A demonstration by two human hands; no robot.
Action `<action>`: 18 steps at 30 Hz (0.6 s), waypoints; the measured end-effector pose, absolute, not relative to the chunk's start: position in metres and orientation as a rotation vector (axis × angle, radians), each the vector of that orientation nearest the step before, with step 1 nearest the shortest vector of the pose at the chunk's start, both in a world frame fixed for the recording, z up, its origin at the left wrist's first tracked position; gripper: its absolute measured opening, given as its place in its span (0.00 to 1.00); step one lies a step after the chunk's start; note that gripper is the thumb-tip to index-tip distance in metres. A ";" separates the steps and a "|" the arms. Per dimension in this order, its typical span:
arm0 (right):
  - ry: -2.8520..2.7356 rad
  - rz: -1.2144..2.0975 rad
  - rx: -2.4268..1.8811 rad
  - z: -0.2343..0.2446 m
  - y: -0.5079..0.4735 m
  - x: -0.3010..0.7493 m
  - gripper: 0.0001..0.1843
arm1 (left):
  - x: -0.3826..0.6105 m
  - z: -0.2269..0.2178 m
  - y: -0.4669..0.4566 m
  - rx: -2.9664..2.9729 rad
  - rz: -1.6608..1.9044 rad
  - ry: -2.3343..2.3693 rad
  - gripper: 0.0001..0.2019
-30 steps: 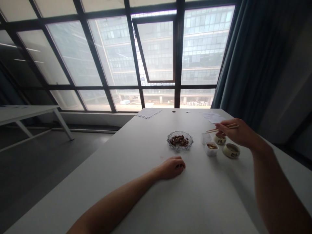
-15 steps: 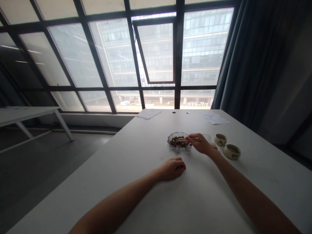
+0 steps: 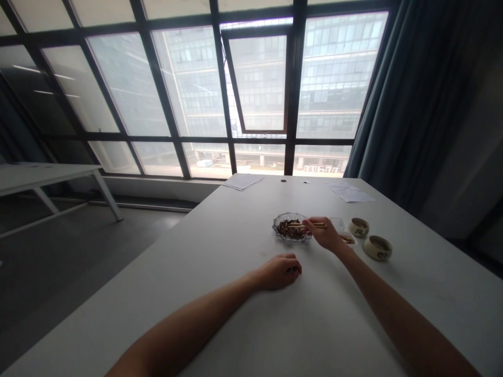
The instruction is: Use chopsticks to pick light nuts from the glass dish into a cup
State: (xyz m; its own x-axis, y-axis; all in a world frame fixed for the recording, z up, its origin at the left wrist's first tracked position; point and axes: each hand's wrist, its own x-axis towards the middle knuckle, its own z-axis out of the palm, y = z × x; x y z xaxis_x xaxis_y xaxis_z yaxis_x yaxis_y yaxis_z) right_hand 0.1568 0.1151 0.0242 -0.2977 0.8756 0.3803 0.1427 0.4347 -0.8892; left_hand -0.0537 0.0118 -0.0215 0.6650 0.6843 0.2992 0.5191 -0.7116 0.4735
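My right hand (image 3: 323, 233) is closed around a pair of wooden chopsticks (image 3: 319, 226), whose tips reach into a clear glass bowl (image 3: 278, 238). Dark brown, thin dried pieces (image 3: 290, 229) fill the bowl; their exact kind cannot be told. In front of the bowl, my left hand (image 3: 280, 271) rests on the white table with its fingers curled in, and nothing shows in it. Just behind my right hand sits a clear plastic box (image 3: 351, 240) with some brownish pieces inside, partly hidden by the hand.
Two cream-coloured ceramic cups (image 3: 359, 227) with dark markings stand right of the plastic box. Papers lie at the far left (image 3: 243, 181) and far right of the white table (image 3: 220, 235). Another table (image 3: 51, 175) stands at left; windows and a dark curtain (image 3: 387, 99) are beyond.
The view has shifted slightly, so the table things appear a little farther right. My right hand still holds the chopsticks at the bowl, and more of the plastic box shows. The left hand stays put.
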 end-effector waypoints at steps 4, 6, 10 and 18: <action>-1.639 1.030 -0.856 0.019 0.115 0.152 0.30 | -0.053 -0.020 0.011 2.536 0.662 0.956 0.08; -1.590 1.047 -0.840 0.017 0.115 0.150 0.32 | -0.052 -0.020 0.011 2.542 0.663 0.955 0.08; -1.520 1.085 -0.841 0.014 0.116 0.147 0.31 | -0.052 -0.022 0.012 2.541 0.664 0.962 0.09; -1.473 1.101 -0.837 0.016 0.113 0.144 0.31 | -0.052 -0.023 0.012 2.550 0.677 0.956 0.09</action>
